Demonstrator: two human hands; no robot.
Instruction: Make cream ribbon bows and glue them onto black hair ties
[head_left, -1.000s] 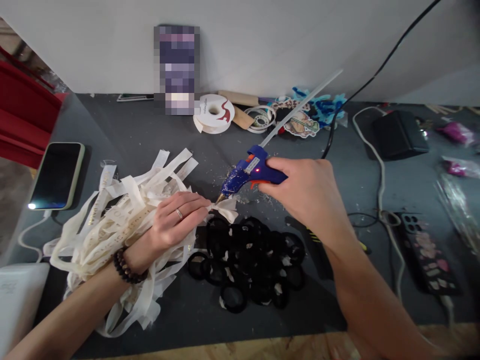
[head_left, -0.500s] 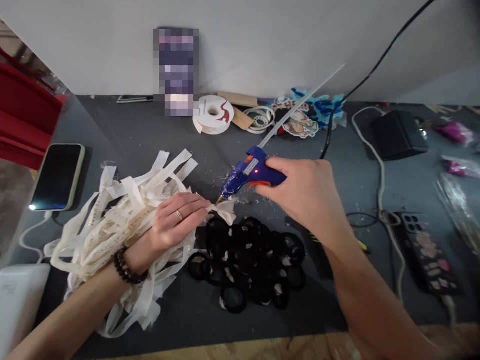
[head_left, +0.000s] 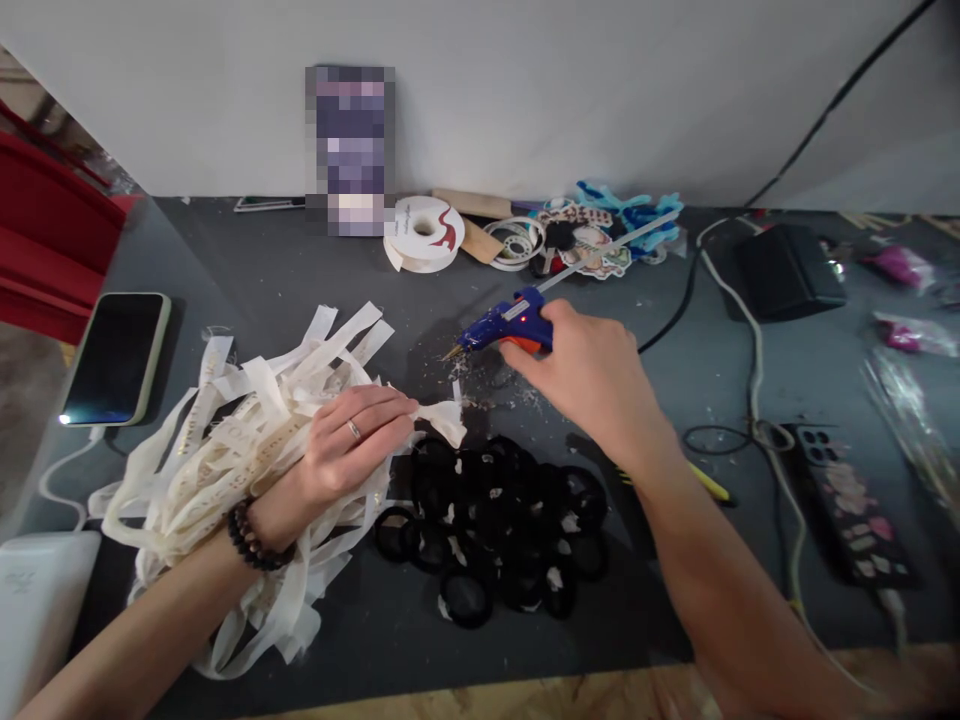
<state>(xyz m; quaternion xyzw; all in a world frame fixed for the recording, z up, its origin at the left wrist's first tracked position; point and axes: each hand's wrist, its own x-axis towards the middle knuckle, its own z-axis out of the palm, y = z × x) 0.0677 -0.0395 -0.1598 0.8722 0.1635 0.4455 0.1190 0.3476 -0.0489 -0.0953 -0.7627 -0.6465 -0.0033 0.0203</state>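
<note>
- In the head view, above the grey tabletop (head_left: 300,265), has just drawn the blue glue gun (head_left: 506,322) away from the folded ribbon piece (head_left: 446,418) — nozzle (head_left: 454,352) and ribbon now apart.
- By judgement, means a break in the glueing at this spot, with any fresh glue on the ribbon too small to make out.
- With the right hand (head_left: 600,380), clamps firmly around the gun's handle, near the orange trigger (head_left: 527,345); cannot tell whether pressing it.
- With the left hand (head_left: 360,435), pinches the near end of the ribbon piece, fingertips together on it, thumb hidden; rests at the right side of the cream ribbon heap (head_left: 225,450), holding the piece just beyond the black bands (head_left: 495,520).
- Compared with half a second ago, differs most in the gun's place: then with its tip against the ribbon by the left fingertips, now farther back and tilted lower, with the glue stick (head_left: 611,252) across the blue items (head_left: 645,215) instead of up against the wall (head_left: 525,100).
- Matches that frame in the left hand — same pinch, nearly same spot.
- Shows more now of the pale scraps (head_left: 517,395) by the gun, and a thin upright strip (head_left: 456,391) at the ribbon's far edge; cannot tell whether glue or ribbon.
</note>
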